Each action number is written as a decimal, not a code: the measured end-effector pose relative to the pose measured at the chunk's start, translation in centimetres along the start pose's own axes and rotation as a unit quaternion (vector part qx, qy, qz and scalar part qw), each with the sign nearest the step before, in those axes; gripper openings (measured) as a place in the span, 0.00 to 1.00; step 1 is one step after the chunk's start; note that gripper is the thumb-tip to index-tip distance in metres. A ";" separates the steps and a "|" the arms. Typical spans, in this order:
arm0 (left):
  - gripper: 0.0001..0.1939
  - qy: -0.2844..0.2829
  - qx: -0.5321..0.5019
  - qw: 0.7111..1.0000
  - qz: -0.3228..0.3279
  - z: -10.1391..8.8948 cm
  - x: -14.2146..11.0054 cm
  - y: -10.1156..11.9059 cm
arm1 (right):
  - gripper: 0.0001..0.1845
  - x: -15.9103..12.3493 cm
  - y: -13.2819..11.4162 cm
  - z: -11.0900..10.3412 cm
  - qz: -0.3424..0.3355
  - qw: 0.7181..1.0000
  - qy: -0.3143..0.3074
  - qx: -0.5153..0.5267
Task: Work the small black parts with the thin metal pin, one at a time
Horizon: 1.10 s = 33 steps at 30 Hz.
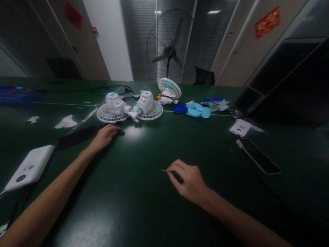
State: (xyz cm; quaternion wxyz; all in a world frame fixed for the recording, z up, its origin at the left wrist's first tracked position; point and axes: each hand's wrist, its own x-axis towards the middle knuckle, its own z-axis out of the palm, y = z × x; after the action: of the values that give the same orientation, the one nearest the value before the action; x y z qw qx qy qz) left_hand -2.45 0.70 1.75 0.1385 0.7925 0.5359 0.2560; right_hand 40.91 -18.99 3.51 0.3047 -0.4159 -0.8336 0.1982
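My right hand (pixel 189 178) is above the green table, thumb and fingertips pinched on a thin metal rod (pixel 163 170) that points left; its other end is hidden in the hand. My left hand (pixel 105 135) reaches farther out, its fingers closed at a small dark piece (pixel 121 132) on the tabletop, too blurred to name. Just beyond that hand, a small white fan (pixel 111 111) lies face down on its grille. A second white fan (pixel 149 109) lies likewise beside it on the right. White pieces (pixel 132 111) sit between the two.
Farther back rests a third small fan (pixel 169 91). Light blue fan blades (pixel 197 110) and a blue glove (pixel 180 108) lie right of it. A phone (pixel 259 156) and a white box-shaped device (pixel 240 127) are at right; another white device (pixel 30 168) and a dark flat case (pixel 77 136) at left.
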 end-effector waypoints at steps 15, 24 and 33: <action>0.23 0.126 -0.048 0.990 -0.038 0.2 -0.5 -0.5 | 0.08 0.0 0.0 0.1 0.001 1.000 -0.010 0.008; 0.26 0.108 -0.126 0.986 0.010 0.2 -0.5 0.7 | 0.07 0.1 -0.1 0.1 -0.008 1.000 -0.002 0.001; 0.30 0.067 -0.140 0.987 -0.034 0.1 -0.4 0.7 | 0.07 0.1 -0.1 0.0 -0.002 1.000 -0.011 0.007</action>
State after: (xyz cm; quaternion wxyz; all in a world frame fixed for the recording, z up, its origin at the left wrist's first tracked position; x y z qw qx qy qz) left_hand -1.94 0.08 1.91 0.2210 0.7276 0.5297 0.3759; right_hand 40.79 -19.00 3.55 0.2987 -0.4102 -0.8362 0.2079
